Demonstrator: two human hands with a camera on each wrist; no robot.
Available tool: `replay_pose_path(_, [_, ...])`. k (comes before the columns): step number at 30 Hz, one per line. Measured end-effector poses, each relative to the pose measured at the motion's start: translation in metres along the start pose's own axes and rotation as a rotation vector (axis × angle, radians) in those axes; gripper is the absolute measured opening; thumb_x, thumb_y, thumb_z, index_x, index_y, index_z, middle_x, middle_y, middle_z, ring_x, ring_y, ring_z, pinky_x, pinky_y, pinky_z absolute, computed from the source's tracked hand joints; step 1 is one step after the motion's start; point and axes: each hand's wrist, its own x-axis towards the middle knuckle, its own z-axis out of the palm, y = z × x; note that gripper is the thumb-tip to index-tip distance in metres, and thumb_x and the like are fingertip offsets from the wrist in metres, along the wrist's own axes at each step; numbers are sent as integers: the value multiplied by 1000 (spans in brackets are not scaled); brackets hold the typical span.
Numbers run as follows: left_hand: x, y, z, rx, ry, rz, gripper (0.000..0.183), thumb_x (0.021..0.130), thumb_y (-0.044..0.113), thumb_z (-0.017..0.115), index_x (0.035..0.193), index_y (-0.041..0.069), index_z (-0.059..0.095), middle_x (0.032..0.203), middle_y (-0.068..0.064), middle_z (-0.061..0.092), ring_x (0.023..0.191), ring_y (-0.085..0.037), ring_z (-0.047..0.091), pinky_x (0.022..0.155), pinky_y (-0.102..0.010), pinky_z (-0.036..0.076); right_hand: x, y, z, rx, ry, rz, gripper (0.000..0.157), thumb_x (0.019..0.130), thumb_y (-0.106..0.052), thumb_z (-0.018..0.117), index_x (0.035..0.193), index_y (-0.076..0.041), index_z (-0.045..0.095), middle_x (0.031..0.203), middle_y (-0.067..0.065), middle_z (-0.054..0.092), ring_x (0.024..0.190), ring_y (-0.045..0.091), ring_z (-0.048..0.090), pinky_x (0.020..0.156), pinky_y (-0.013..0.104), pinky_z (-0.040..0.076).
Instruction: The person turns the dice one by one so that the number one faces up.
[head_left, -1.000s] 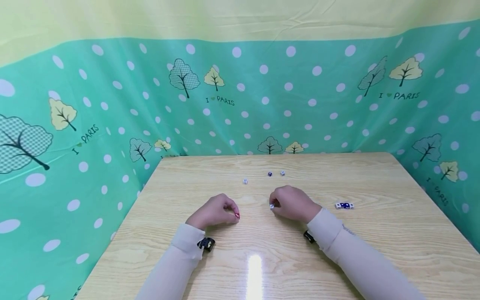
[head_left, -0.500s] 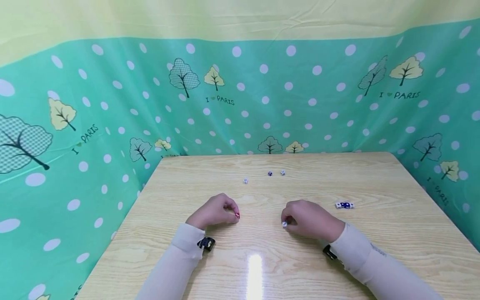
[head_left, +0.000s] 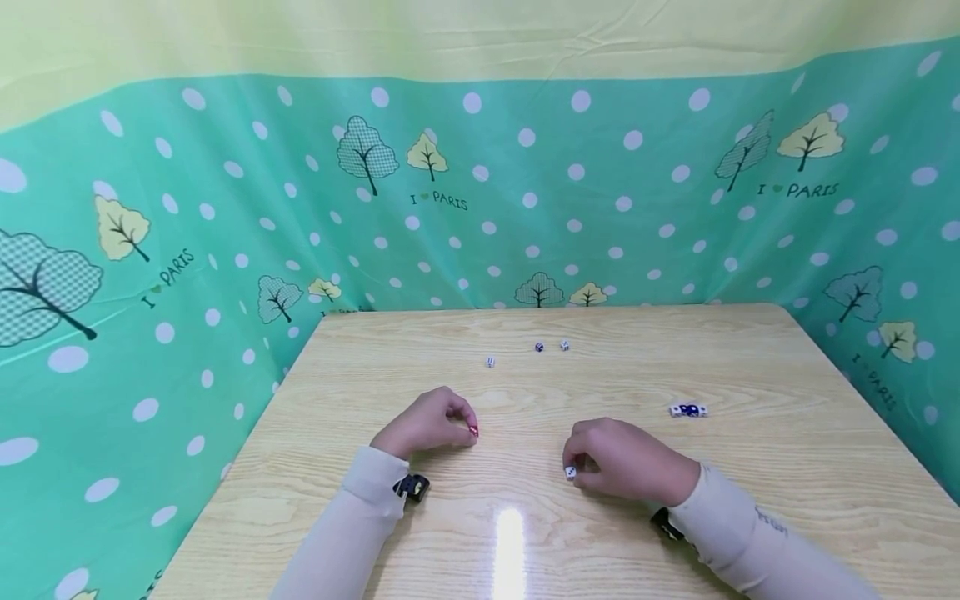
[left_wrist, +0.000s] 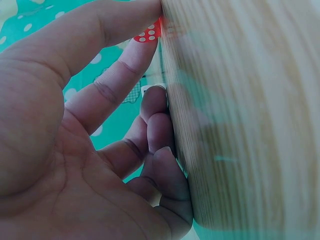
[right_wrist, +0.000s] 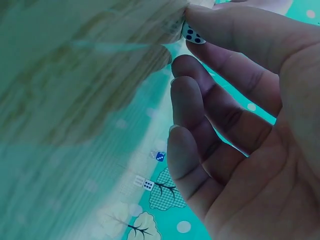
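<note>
"Grip, left hand (head_left: 429, 422)?"

"Closed to a narrow pinch on red die (head_left: 473, 431), between thumb and forefinger, with remaining fingers bent."

"Location of red die?"

"At left fingertips, low over mid-table (head_left: 360, 358); white pips visible from left wrist camera. Contact with table: cannot tell."

"Grip, right hand (head_left: 626, 458)?"

"Likewise closed to a narrow pinch, on white die (head_left: 571, 472), with remaining fingers bent."

"Location of white die?"

"At right fingertips, low over table; to the right of red die, well apart, and slightly nearer to the wearer. Contact with table: cannot tell."

"Other dice?"

"Toward far edge: blue die (head_left: 539, 347) near rear die (head_left: 565, 345), white; farther left and slightly closer, side die (head_left: 490, 362), also white. Beyond right wrist: dice row (head_left: 688, 411), close-set, white at both ends, blue between."

"Surroundings?"

"Behind table and along both sides: curtain (head_left: 480, 150), green below, yellow above, with dots and trees."
</note>
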Motion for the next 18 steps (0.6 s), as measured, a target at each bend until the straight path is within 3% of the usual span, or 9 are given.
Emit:
replay_pose_path(9, [0, -1, -1, 18, -8, 13, 14, 81, 20, 88, 81, 24, 75, 90, 5, 67, 91, -18, 52, 81, -37, 41, 0, -4, 0, -21, 12, -5, 11, 84, -20, 84, 89, -25, 74, 83, -15, 62, 73, 5, 56, 68, 22, 49])
replay_pose_path(18, [2, -3, -2, 26, -13, 33, 14, 81, 20, 88, 80, 25, 75, 87, 8, 68, 92, -17, 52, 84, -37, 42, 4, -7, 7, -117, 38, -31, 9, 84, -18, 81, 85, -24, 74, 80, -16, 61, 70, -1, 49, 68, 23, 50])
